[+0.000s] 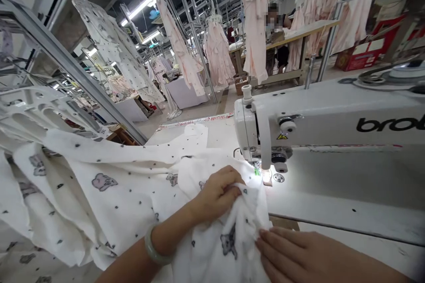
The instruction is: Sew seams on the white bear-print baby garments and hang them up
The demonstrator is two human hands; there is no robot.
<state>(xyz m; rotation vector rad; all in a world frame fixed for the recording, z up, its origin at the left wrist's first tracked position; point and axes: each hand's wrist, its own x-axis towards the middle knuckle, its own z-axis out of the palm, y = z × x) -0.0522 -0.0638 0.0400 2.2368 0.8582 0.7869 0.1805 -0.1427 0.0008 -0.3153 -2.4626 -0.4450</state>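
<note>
From where I stand, the white printed cloth [122, 181] lies bunched across the sewing desk [325, 201], its edge just beside the lit needle area of the sewing machine [318, 124] and its folds trailing off to the left. The left hand [221, 194] reaches over it with the forearm slanting up, a pale bangle [153, 247] at the wrist, its grip clamped on a fold between thumb and curled fingers. The right hand [288, 250] comes in low, palm down, fingers together and tips touching the cloth's near edge, though I can't tell whether its hidden thumb pinches.
</note>
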